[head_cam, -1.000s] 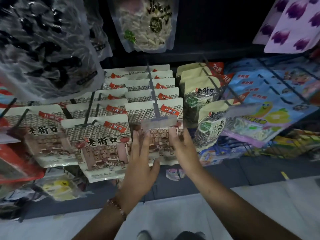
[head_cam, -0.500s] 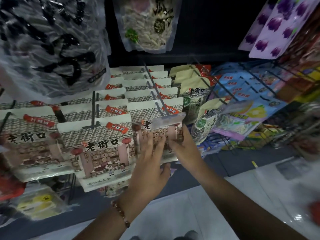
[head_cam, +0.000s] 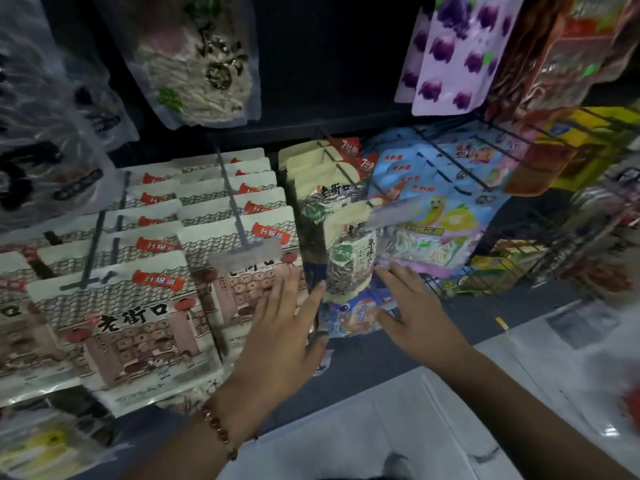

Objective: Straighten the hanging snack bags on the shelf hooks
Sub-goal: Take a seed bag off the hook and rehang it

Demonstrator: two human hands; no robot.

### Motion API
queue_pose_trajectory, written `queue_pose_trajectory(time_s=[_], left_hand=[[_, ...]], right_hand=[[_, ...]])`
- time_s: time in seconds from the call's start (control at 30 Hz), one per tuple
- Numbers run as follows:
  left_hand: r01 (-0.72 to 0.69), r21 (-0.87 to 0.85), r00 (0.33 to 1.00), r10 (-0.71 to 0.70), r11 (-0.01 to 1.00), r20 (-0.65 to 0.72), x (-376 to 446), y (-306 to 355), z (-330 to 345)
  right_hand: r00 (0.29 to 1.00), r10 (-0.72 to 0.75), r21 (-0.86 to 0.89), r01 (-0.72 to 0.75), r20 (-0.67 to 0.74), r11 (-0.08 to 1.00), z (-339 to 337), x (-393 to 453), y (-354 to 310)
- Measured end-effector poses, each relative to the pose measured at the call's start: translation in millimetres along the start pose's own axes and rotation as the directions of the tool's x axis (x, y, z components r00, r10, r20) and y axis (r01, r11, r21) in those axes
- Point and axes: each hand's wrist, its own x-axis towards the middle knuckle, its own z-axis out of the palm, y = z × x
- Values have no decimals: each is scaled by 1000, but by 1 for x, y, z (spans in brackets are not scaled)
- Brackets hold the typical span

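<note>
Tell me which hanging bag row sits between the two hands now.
The sunflower seed bags, cream tops over clear windows of striped seeds. The left hand lies by the tile-roof bags; the right hand below the blue banana bags.

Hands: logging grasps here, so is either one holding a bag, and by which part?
Nothing is held. The left hand and right hand are open, fingers straight, at the sunflower seed bag.
</note>
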Motion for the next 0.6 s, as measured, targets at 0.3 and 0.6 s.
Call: queue_pose_trajectory(time_s=[0.3,0.6], left_hand=[[94,161,994,-84,982,-70,61,84,49],[340,191,939,-320,921,-128,87,121,56]], right_hand=[[993,-34,202,10,114,979,-51,14,74],[938,-276,137,251,212,958,-65,40,103]])
